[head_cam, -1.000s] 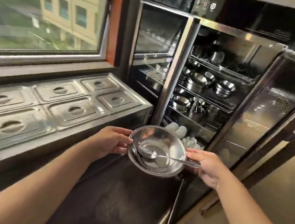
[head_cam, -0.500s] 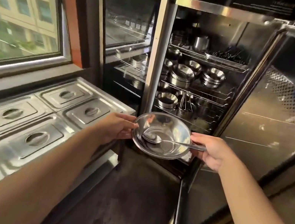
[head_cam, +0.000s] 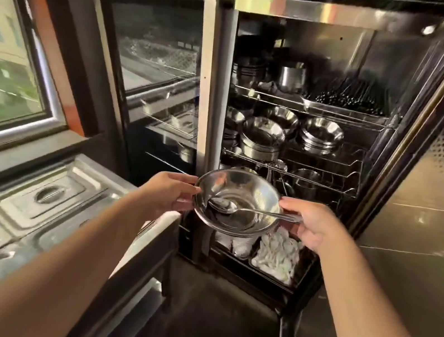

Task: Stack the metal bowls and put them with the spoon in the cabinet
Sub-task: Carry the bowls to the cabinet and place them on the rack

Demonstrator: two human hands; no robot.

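I hold the stacked metal bowls point(head_cam: 251, 194) in front of the open cabinet point(head_cam: 214, 84), level with its lower wire shelf. A metal spoon point(head_cam: 237, 209) lies inside the top bowl, handle pointing right over the rim. My left hand point(head_cam: 169, 193) grips the left rim. My right hand point(head_cam: 312, 224) grips the right rim and pins the spoon handle with the thumb. How many bowls are in the stack is hard to tell.
Wire shelves point(head_cam: 316, 178) hold stacks of metal bowls point(head_cam: 320, 136), cups and utensils. White cloths point(head_cam: 277, 251) fill the bottom tray. The cabinet door point(head_cam: 429, 203) stands open at right. A steel counter with lidded pans point(head_cam: 33, 201) runs along the left under a window.
I have stepped closer to the cabinet. The bowls with the spoon, held in both hands, have moved forward toward the lower shelves. The grip is unchanged.
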